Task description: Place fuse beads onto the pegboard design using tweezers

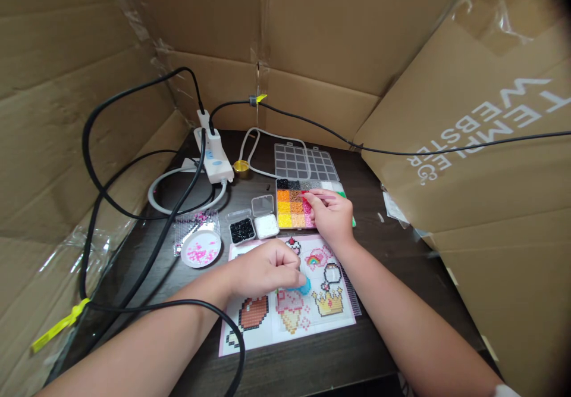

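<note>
The bead box [295,228] lies just beyond the pattern sheet [259,341]. The right hand [332,215] pinches a slim pink tool [324,196] over it. Above the sheet, the left hand's [270,266] fingers curl by a blue piece [306,285]; whether they grip it, I cannot tell. Left are black beads [242,230], then a white dish [196,264].

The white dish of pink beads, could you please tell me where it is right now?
In the head view, the white dish sits left of centre, just left of the pattern sheet and the black beads.
</note>
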{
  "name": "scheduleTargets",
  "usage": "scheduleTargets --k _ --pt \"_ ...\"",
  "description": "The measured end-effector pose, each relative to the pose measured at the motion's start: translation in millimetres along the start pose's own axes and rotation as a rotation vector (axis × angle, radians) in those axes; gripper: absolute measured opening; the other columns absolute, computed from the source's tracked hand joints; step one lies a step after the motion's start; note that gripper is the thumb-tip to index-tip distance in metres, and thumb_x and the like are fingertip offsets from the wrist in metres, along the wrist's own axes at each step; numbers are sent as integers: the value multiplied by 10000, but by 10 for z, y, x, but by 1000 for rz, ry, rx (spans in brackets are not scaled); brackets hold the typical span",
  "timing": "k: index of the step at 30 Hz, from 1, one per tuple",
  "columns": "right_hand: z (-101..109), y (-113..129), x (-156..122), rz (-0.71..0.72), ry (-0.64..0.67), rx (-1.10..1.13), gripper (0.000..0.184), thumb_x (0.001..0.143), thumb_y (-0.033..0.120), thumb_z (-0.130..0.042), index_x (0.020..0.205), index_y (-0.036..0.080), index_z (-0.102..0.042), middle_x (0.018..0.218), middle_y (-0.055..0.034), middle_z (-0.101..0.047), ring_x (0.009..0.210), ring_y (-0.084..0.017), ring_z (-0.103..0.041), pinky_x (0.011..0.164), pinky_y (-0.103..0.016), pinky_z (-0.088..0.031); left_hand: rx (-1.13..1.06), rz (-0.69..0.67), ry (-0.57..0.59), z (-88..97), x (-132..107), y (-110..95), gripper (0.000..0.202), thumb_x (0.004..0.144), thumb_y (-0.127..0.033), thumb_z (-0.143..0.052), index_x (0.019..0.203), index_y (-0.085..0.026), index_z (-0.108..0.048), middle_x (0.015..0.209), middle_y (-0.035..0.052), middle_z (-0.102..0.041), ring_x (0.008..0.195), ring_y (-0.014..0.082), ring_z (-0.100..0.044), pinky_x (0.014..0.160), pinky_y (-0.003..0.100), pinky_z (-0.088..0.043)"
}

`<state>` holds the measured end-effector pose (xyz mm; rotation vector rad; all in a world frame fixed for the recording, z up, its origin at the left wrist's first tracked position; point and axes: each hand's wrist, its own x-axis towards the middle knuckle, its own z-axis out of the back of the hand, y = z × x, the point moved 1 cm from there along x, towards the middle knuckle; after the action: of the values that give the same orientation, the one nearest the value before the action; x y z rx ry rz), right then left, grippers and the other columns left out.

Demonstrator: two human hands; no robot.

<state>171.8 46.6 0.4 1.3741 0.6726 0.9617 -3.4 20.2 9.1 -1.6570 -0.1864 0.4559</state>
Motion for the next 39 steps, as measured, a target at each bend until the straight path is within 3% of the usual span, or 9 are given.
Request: scheduleTargets --k 39 --pt "8 20 13 -17 7 38 176 704 309 -746 754 140 -739 506 30 -621 386 -73 -464 387 -215 -411 -3 6 -2 8 9 23 462 797 -323 -654 496 -209 -324 462 -86 -305 460 57 -233 482 272 -165"
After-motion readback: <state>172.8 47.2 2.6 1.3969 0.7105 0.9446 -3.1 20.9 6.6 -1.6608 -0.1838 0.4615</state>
